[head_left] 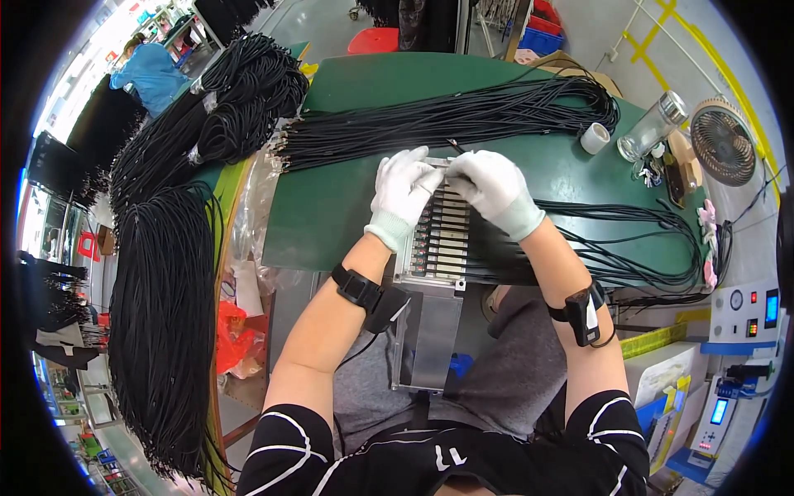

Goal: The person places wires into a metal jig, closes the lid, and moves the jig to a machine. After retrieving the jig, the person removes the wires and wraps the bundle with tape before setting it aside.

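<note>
Over the far end of a long metal fixture [447, 246], my white-gloved hands are close together. My left hand [404, 190] is closed in a pinch at the fixture's far left corner; whatever lies between its fingertips is hidden. From the right, my right hand [495, 188] pinches what looks like a black cable, whose dark end [454, 146] pokes out just beyond the fingers. Several cable ends lie side by side in the fixture's slots. Their black cables [616, 219] run off to the right and loop back.
A long bundle of black cables [447, 116] lies across the green table [364, 76]. Thick cable bunches [169, 314] hang at the left. On the right are a white roll [595, 138], a glass bottle [649, 128] and a small fan [723, 142]. A person [151, 76] in blue sits far left.
</note>
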Available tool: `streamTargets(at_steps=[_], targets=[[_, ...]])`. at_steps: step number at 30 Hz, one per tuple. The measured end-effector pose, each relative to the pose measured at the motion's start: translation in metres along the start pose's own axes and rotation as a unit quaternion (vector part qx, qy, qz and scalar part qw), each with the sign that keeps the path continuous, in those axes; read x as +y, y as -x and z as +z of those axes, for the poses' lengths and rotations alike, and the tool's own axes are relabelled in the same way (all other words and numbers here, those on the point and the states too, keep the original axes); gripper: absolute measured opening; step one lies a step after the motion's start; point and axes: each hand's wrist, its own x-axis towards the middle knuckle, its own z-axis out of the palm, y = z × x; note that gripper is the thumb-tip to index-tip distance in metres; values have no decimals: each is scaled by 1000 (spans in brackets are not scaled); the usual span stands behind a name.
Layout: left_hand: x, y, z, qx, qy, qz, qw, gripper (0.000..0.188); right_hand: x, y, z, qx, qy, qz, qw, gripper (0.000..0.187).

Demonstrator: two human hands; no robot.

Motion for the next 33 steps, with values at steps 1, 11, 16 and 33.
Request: streamTargets(at_steps=[1, 11, 16, 33], targets=[[6, -2, -1, -3, 28, 3, 1000, 27, -2, 1, 1, -9, 0, -15, 1000, 7], [-11, -5, -9, 75, -38, -29, 996, 20, 29, 9, -16, -63, -42, 107, 991, 15], [-17, -4, -11, 44, -60, -49, 996, 25, 36, 10, -12, -79, 45, 65, 994, 12], [-20, -1, -12, 15, -91, -38, 995, 27, 30, 4, -18, -154, -70, 179, 969, 15]])
